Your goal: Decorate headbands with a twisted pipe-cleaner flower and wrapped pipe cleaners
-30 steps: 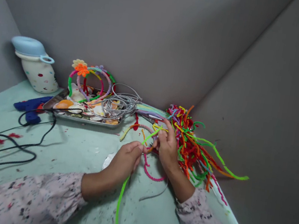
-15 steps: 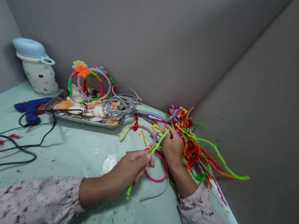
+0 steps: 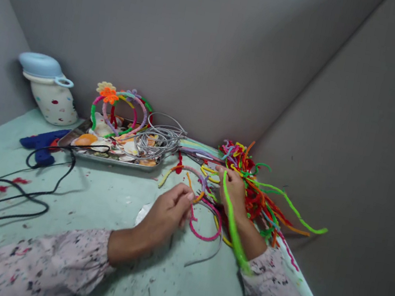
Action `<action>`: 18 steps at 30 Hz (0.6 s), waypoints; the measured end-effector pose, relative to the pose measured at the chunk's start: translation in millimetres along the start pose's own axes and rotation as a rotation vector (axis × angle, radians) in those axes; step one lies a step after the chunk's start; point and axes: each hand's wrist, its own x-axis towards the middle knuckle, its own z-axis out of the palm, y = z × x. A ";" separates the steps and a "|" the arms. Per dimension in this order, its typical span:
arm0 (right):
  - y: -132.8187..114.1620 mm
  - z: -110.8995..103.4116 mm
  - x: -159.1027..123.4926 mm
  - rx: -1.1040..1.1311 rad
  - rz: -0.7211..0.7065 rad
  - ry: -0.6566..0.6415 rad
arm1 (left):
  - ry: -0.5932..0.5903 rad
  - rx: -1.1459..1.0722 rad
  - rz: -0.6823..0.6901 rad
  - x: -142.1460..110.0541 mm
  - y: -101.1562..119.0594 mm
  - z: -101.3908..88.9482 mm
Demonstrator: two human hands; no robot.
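Note:
My right hand [image 3: 233,194] pinches one end of a bright green pipe cleaner [image 3: 231,214], whose blurred lower length hangs over my wrist and sleeve. Closed at the fingertips, my left hand [image 3: 167,213] is beside the orange section of a wire hoop wrapped in coloured pipe cleaner [image 3: 188,169]; what its fingers hold, if anything, is hidden. A pink pipe cleaner loop [image 3: 201,237] and a bare grey wire end [image 3: 203,260] lie between my hands. Just behind my right hand are yellow-handled scissors [image 3: 210,172], partly covered.
A tangled heap of pipe cleaners [image 3: 260,204] spreads along the right edge. At the back, a metal tray [image 3: 119,163] holds shells, coiled wire [image 3: 163,137] and flower-trimmed hoops [image 3: 110,94]. Left are a blue glue gun [image 3: 43,142], its black cord [image 3: 28,195] and a blue-lidded bottle [image 3: 52,96].
The green pipe cleaner has left my left hand's fingers and swung right and down, hanging from my right hand. My left hand has shifted slightly left.

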 end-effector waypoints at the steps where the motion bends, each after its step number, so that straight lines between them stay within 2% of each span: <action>1: -2.2 0.9 -1.3 0.099 0.086 -0.050 | 0.057 0.148 0.090 5.6 -3.2 -4.8; 2: -4.4 2.4 -3.1 0.209 0.176 -0.113 | 0.083 0.304 0.163 10.9 -7.4 -9.3; 4: -7.2 6.8 -7.7 0.398 0.320 -0.217 | 0.076 0.530 0.223 19.6 -17.1 -16.2; 7: -5.9 14.4 -13.8 0.518 0.371 -0.283 | 0.037 0.748 0.264 27.1 -30.8 -20.5; 12: -1.9 20.3 -20.3 0.518 0.308 -0.288 | 0.001 0.842 0.292 33.0 -36.9 -21.9; 15: -8.6 17.3 -24.1 0.434 0.200 -0.212 | 0.091 0.778 0.308 35.4 -32.8 -24.5; 18: -17.8 12.8 -29.1 0.282 0.004 -0.117 | 0.181 0.698 0.343 36.4 -28.9 -27.1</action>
